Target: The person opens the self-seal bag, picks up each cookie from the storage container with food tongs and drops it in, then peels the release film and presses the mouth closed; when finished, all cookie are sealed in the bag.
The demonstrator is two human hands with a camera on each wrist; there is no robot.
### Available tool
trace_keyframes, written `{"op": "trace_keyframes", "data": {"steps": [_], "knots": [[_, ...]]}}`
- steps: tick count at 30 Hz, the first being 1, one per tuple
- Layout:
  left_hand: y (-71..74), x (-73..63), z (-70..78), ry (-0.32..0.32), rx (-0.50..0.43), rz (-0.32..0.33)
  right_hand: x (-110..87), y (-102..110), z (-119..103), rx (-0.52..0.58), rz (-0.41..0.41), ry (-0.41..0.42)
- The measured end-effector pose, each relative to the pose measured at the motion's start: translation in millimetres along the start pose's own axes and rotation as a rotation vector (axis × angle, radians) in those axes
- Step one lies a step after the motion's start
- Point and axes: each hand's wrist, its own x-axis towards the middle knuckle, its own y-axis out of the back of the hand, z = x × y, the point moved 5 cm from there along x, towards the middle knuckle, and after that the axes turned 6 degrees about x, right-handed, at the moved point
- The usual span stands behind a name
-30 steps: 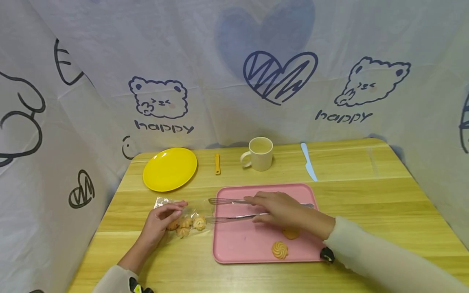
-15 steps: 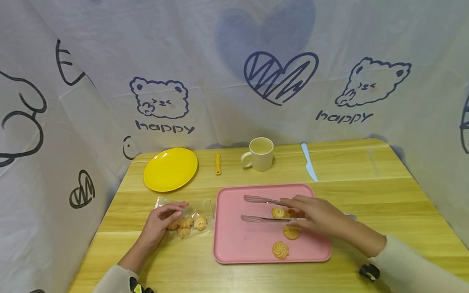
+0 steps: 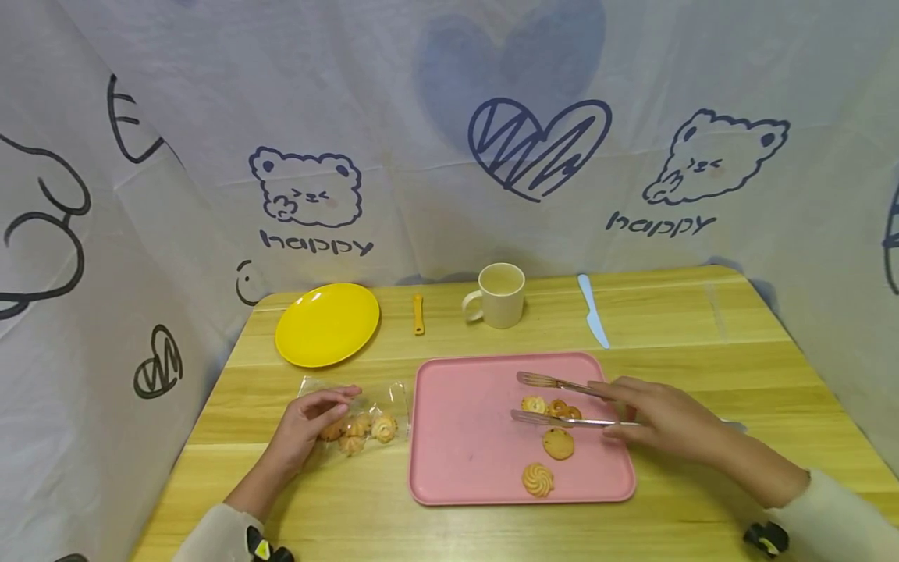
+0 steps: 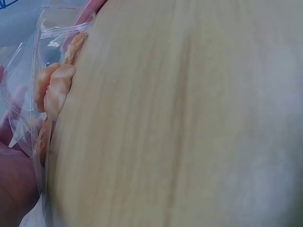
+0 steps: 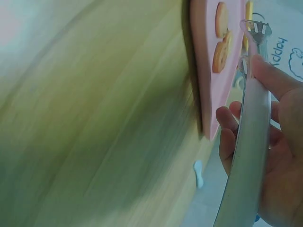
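In the head view my left hand point(image 3: 303, 431) holds a clear plastic bag point(image 3: 393, 394) by its left end, thumb and fingers at the film. Several small piped cookies point(image 3: 352, 445) lie inside it, and in the left wrist view the bag point(image 4: 59, 35) stretches away from the hand. My right hand point(image 3: 663, 419) grips metal food tongs point(image 3: 572, 422) whose two arms are spread, with no cookie between their tips. The tongs hang over the right half of a pink tray point(image 3: 463, 460). On the tray sit a swirl cookie point(image 3: 538, 479), a round cookie point(image 3: 558, 444), a rosette cookie point(image 3: 534, 404) and a pretzel-shaped cookie point(image 3: 564, 410).
Along the back of the wooden table point(image 3: 702, 351) stand a yellow plate point(image 3: 327, 325), a short orange-yellow handle-like piece point(image 3: 417, 314), a cream mug point(image 3: 502, 297) and a light-blue plastic knife point(image 3: 593, 311). White cloth with drawings hangs behind and at both sides.
My right hand has drawn the tongs rightward, from over the bag's right edge to over the tray's right half, arms still spread. The left hand and the bag have stayed put.
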Motion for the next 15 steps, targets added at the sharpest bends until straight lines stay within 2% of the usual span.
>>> {"op": "trace_keyframes", "data": {"steps": [9,15], "knots": [[1.3,0.9,-0.7,0.021,0.015,-0.028,-3.4,6.0,6.4,-0.037,-0.048,-0.004],[1.9,2.0,-0.9,0.020,-0.010,-0.041,-1.3,8.2,5.9,-0.067,-0.064,0.000]]}}
